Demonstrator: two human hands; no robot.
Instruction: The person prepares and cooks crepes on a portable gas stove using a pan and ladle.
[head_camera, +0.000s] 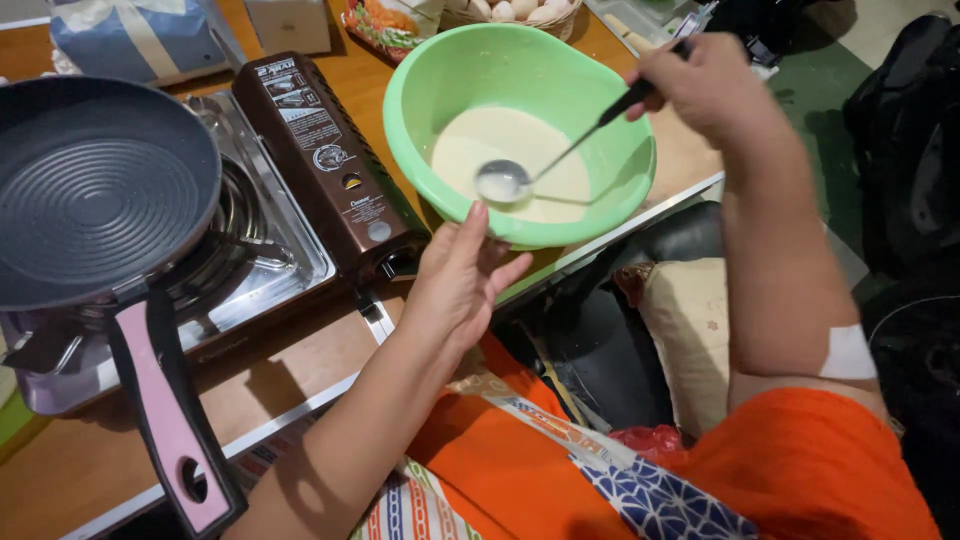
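Head view, wooden table (300, 370), right hand (700, 85) gripping ladle (505, 180), left hand (460, 280) loose against green bowl (520, 130).

The bowl (520, 90) is light green, its batter (500, 140) pale cream. The pan (95, 190) is dark grey with ringed grooves, its handle (170, 420) pink edged black. The stove (290, 250) is silver and brown. The clothing (800, 470) is orange.

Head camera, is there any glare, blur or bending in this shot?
Head view: sharp overall; glare on the ladle bowl and the stove metal; the table edge bows from wide-angle distortion; soft shadows under the left hand.
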